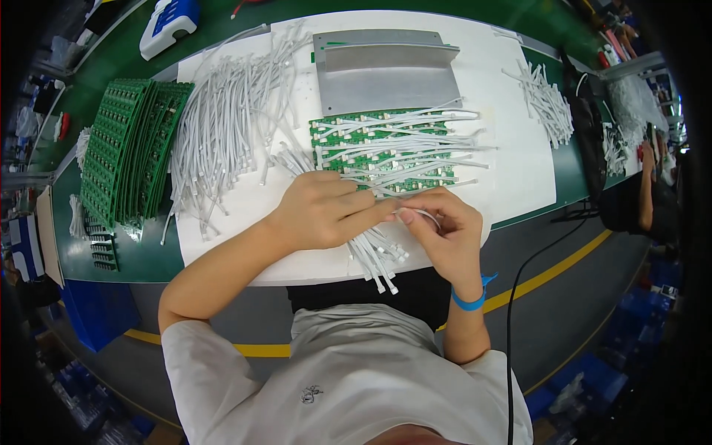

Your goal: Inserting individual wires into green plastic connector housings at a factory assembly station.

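Note:
My left hand point(326, 211) is closed over a bundle of white cables point(377, 256) with small white plugs. The bundle's other end sticks out past the knuckles. My right hand point(445, 226), a blue band at its wrist, pinches one thin white cable point(429, 215) that bends in a small loop. Both hands' fingertips meet just below the lower edge of a green circuit board panel point(322, 133). Across the panel lie several white cables point(404, 152) in rows, their free ends pointing right. What sits between the fingertips is too small to make out.
Left of the panel spreads a large heap of white cables point(230, 111). Farther left stands a stack of green circuit boards point(122, 148). A grey metal plate with a raised ridge point(386, 78) lies behind the panel. More white cables point(547, 104) lie at the right.

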### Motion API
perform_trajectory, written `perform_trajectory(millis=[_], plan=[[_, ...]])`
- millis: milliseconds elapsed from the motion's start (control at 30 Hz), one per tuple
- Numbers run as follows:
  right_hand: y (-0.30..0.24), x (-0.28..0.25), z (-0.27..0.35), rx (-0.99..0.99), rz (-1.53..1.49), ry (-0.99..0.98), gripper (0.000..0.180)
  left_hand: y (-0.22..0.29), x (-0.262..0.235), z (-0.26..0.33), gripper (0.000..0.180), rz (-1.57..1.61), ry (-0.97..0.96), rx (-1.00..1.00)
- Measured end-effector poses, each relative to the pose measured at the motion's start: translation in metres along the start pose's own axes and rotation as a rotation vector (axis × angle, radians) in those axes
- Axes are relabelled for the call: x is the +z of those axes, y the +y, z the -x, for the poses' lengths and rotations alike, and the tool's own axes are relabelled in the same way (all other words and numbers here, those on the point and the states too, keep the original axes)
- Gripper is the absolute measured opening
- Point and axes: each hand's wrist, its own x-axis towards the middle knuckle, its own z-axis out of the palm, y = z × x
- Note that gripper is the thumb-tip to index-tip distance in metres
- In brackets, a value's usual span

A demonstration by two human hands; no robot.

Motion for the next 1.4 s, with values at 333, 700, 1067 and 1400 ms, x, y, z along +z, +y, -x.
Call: perform_trajectory(millis=[333, 700, 1067, 1400], plan=[[-0.021, -0.019, -0.018, -0.029, 0.458, -0.004, 0.007, -0.003, 0.0, 0.001, 0.022, -0.037, -0.126, -0.088], [-0.012, -0.021, -0.028, -0.135, 0.639, -0.113, 0.008, -0.007, 0.001, 0.003, 0.029, -0.027, -0.274, -0.105], [-0.014, -0.016, -0.034, -0.188, 0.758, -0.159, 0.007, -0.006, 0.003, 0.002, 0.036, -0.07, -0.226, -0.075], [-0.004, -0.018, -0.037, -0.243, 0.696, -0.138, 0.009, -0.001, -0.001, -0.002, 0.032, -0.062, -0.307, -0.105]])
